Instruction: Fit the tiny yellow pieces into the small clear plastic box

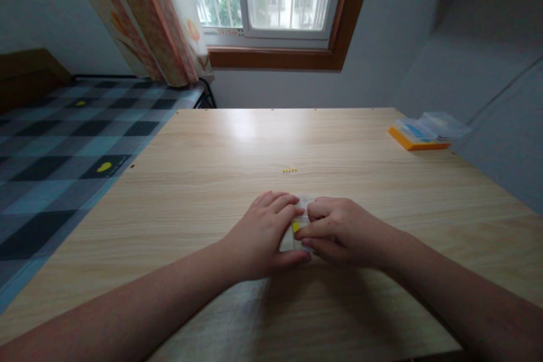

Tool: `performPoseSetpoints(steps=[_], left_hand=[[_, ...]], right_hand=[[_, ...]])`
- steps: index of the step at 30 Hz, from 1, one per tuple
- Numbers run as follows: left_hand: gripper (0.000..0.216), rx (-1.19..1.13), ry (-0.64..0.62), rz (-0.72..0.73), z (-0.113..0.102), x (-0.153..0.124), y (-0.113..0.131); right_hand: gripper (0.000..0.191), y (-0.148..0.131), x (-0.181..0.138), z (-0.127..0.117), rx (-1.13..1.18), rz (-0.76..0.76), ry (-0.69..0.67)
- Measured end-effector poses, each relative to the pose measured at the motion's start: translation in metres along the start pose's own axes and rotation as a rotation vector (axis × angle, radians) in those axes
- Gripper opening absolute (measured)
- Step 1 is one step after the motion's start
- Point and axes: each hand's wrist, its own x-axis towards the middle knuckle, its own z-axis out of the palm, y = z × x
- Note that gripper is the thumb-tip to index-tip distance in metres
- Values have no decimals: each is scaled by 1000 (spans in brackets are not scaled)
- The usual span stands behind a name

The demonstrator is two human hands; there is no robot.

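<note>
On the table in front of me lies a small, flat, whitish and partly clear piece, mostly covered by my hands; its exact kind does not show. My left hand spans its left side, fingers on the far part and thumb at the near edge, holding it against the tabletop. A small yellow patch shows on it between the two hands. My right hand is closed, its fingers curled, with the index fingertip touching beside the yellow patch. Whatever its fingers may pinch is hidden.
A short row of several tiny yellow pieces lies beyond my hands on the wooden table. At the back right stands an orange-based case with a clear lid. A bed with a checked cover adjoins the table's left side.
</note>
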Motion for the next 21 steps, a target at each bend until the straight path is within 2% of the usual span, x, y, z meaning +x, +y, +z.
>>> performPoseSetpoints(steps=[5,12,21], left_hand=[[64,5,3,1,0,0,-1],[66,15,3,-1,0,-1,0],[65,15,11,5,1,-1,-1]], right_hand=[[24,2,-5,-2,18,-13,13],[21,6,-6,-1,7,108,-7],[23,0,-3,1,-12,108,-14]])
